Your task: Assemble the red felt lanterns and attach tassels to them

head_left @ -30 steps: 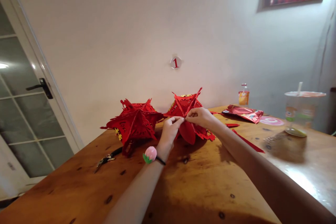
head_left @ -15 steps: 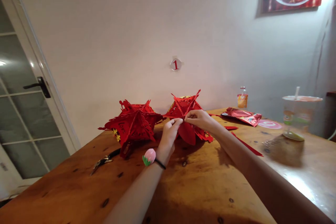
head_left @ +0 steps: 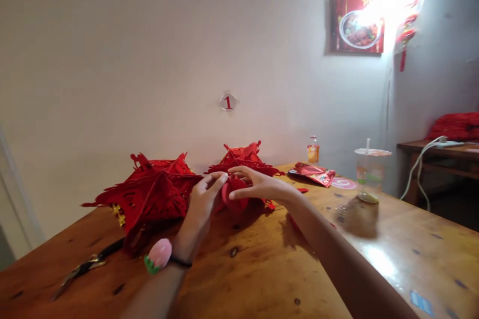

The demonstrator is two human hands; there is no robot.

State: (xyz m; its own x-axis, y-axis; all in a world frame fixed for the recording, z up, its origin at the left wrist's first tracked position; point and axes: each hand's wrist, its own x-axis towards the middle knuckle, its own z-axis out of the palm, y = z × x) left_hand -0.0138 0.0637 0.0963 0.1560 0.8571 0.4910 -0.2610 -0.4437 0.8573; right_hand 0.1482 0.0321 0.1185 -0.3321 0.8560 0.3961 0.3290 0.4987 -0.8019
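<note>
Two red felt lanterns with pointed cut-out panels and gold characters are on the wooden table. One lantern (head_left: 157, 194) sits at the left; the other lantern (head_left: 243, 157) is behind my hands. My left hand (head_left: 200, 204), with a strawberry-like pink ornament (head_left: 160, 253) on its black wristband, is pinched closed at the near tip of the far lantern; the exact bit it grips is hidden. Beside it, my right hand (head_left: 260, 187) curves over a rounded red flap (head_left: 236, 202), thumb and fingers apart. Pliers (head_left: 90, 263) with dark handles lie beside the left lantern.
On the right of the table (head_left: 269, 269) stand a clear plastic cup (head_left: 368, 174) with a straw and a small orange-labelled bottle (head_left: 313, 150). A red packet (head_left: 312, 173) and a pink round disc (head_left: 343, 183) lie there. Behind is a wall (head_left: 149, 60).
My view has swung right, so things sit further left. My right hand has gone from a pinch to spread fingers, while my left hand stays pinched at the lantern tip.
</note>
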